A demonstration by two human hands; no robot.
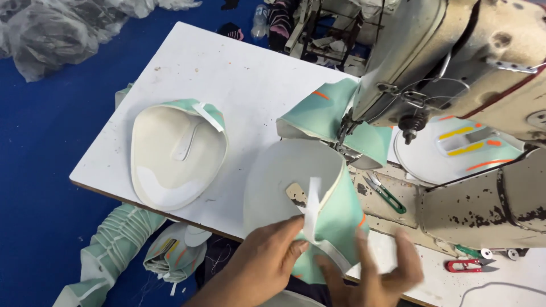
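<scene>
a: lower centre of the frame. what is in the hands?

b: a mint-green fabric shoe upper with a white lining and white edge tape (318, 199). it curls into an open cone, lining facing up, a small tan patch inside. a short orange stripe shows on its green outer side at the right. its far end runs up under the needle of the worn cream industrial sewing machine (455, 68), upper right.

a: left hand?

b: left hand (267, 267), bottom centre, fingers curled shut, pinching the white tape and green edge between thumb and fingertips.

a: right hand?

b: right hand (378, 273), lower right of centre, blurred. fingers spread fairly wide, tips against the underside of the green fabric. whether it really grips, cannot tell.

a: surroundings?

b: white work table (227, 74). a second upper, flat, lining up (173, 153), left of centre. green-handled thread snips (387, 193) just right of the held piece. red-handled snips (469, 264), lower right. bundle of finished green uppers (114, 244) on the blue floor, lower left.
</scene>
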